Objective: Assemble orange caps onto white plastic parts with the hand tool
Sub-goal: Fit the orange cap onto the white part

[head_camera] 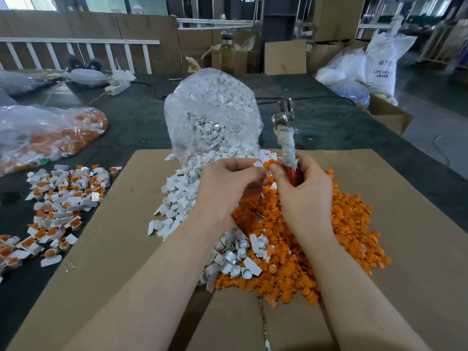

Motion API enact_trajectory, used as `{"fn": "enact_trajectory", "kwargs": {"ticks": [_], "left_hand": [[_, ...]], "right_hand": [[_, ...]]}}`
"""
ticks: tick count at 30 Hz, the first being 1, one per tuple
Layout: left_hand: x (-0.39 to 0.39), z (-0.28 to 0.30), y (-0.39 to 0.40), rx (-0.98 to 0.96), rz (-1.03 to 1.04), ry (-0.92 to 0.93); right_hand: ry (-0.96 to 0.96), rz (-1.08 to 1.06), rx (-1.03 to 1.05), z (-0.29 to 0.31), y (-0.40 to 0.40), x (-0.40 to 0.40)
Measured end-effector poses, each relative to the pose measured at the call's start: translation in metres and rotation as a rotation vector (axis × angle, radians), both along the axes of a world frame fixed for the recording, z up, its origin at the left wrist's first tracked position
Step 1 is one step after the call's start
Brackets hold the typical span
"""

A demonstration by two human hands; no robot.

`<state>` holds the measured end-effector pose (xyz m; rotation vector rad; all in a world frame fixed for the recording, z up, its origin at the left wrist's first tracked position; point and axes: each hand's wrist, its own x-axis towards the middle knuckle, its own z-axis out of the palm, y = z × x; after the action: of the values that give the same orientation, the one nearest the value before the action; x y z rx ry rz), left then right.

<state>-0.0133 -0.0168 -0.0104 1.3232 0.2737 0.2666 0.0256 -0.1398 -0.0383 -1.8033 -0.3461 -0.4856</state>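
- Far left: clear plastic bag (48, 135) lying on the dark table (141, 115), holding mixed orange and white pieces.
- Near left: finished pieces (58, 206), white with orange caps fitted, lying scattered over the table and the left edge of the cardboard sheet (106, 249).
- Far left of centre: white power strip (117, 87) sitting on the table, cable running off it.
- Centre: big clear bag of white parts (212, 115) standing open, spilling a white parts pile (177, 196) toward the near side onto the cardboard.
- Behind that bag: bottle (226, 51) with yellowish liquid, dark cap; no label readable.
- Left hand (228, 183) raised above the piles, fingers curled, pinching a white part (258, 163) at the fingertips.
- An orange cap (269, 163) sitting right between both hands' fingertips, touching the white part; right fingers are also pinching it.
- Right hand (304, 191) gripping the hand tool (288, 138) by its red handle; shaft wrapped in dirty white cloth, shiny metal head pointing up and away.
- Under and right of the hands: orange caps pile (329, 239) spreading over the cardboard, some white parts mixed in on its near-left side.
- Far right: white sack (385, 62) printed "ABS RESIN", partly cut off and blurred; smaller print and logo unreadable.
- Right edge: open cardboard box (390, 115) beside the table.
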Motion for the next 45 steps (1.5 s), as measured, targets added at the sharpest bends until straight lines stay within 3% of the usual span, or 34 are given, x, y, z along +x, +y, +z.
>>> {"fn": "enact_trajectory", "kwargs": {"ticks": [6,13,22,29,37,45], "left_hand": [[-0.002,0.0,-0.005,0.056,0.067,-0.059],[0.0,-0.007,-0.01,0.339,0.184,-0.136],[0.0,-0.008,-0.013,0.38,0.218,-0.151],[0.002,-0.011,-0.012,0.394,0.25,-0.126],[0.006,-0.011,0.001,0.293,0.255,-0.106],[0.007,-0.004,0.015,0.25,0.294,-0.224]], "right_hand": [[-0.069,-0.066,-0.029,0.0,0.003,-0.004],[-0.088,-0.12,-0.082,-0.001,0.004,-0.004],[-0.094,-0.123,-0.106,0.0,0.006,-0.006],[-0.008,-0.02,-0.159,0.001,0.0,0.001],[0.212,0.26,-0.12,0.013,-0.01,0.0],[0.352,0.406,-0.307,0.015,-0.028,0.004]]}}
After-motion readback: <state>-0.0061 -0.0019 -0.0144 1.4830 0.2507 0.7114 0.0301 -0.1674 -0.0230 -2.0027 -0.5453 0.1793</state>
